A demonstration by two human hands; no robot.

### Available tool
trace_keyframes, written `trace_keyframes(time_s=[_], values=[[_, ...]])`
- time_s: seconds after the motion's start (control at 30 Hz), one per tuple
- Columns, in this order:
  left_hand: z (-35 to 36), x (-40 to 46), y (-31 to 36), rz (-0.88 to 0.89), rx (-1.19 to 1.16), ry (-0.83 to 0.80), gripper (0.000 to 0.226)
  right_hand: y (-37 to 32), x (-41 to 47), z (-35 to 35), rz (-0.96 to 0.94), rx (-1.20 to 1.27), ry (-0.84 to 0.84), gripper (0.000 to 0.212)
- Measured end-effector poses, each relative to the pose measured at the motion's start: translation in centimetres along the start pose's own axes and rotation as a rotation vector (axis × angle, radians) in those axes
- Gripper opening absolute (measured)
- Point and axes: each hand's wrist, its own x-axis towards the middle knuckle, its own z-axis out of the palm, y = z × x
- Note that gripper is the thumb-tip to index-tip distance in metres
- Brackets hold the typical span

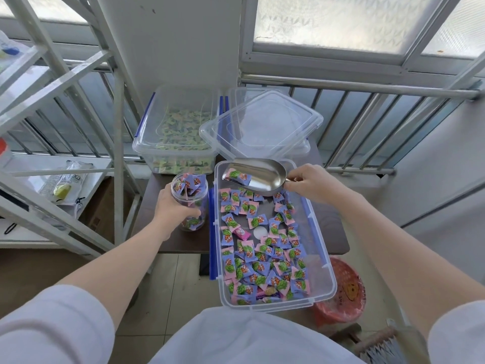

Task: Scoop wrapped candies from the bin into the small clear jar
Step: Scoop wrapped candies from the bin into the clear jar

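A clear plastic bin (321,254) lies on the small dark table, holding several wrapped candies (262,261) in pink, blue and green. My right hand (312,183) grips the handle of a metal scoop (258,176) over the bin's far end; one or two candies sit near the scoop's front edge. Left of the bin stands the small clear jar (189,203), filled nearly to the top with the same candies. My left hand (174,206) wraps around the jar's side.
Behind the bin sit another clear bin of green candies (178,132) and a loose clear lid (262,124). A white metal rack (65,122) stands at the left, a railing at the back. A red basket (341,295) is on the floor at the right.
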Motion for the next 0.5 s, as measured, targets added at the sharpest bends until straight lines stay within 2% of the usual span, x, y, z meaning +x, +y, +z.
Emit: trace_keyframes(time_s=[0.13,0.33,0.5], values=[[0.1,-1.1,0.6,0.009,-0.033,0.022,0.097,1.0,-0.4,0.4,0.032,0.018,-0.036,0.024],[-0.2,-1.6,0.9,-0.001,0.038,-0.025,0.105,1.8,-1.0,1.4,0.075,0.013,-0.087,0.028],[-1.5,-3.2,2.3,-0.049,0.005,-0.109,0.087,2.4,-0.7,3.0,0.120,0.013,-0.135,0.029]])
